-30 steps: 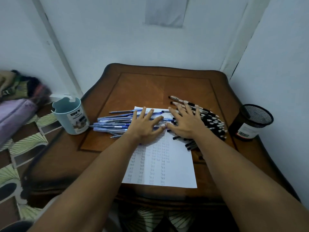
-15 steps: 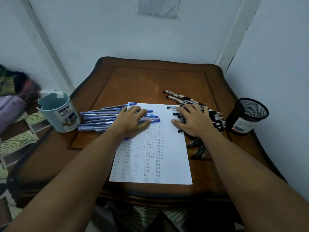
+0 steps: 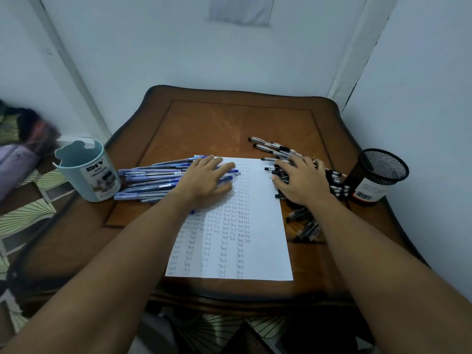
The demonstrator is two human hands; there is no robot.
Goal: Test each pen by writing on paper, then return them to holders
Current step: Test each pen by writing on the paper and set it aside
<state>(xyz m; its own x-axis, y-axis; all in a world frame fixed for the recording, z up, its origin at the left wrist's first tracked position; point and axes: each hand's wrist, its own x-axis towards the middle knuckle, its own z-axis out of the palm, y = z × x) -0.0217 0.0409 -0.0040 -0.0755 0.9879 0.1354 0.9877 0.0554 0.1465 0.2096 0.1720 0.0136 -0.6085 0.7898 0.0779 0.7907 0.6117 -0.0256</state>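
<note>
both hands lie flat on two pen piles either side of a written sheet on the brown wooden bench point(image 3: 229, 123).

at the far left a pale blue plastic pen holder point(image 3: 86, 172) (printed "diy") stands upright on the bench's left edge, just beside a heap of blue ballpoint pens point(image 3: 150, 180) lying roughly side by side. the left hand point(image 3: 204, 180) rests on the right end of that heap, its fingers point(image 3: 224, 166) straight and spread, reaching onto the white sheet of paper point(image 3: 263, 238) with its columns of the handwritten word "test". right of the sheet the right hand point(image 3: 304, 182) presses on a pile of black-capped clear pens point(image 3: 275, 148), fingers loosely spread and gripping nothing i can make out. a black wire mesh pen cup point(image 3: 378, 175) stands at the bench's right edge.
</note>
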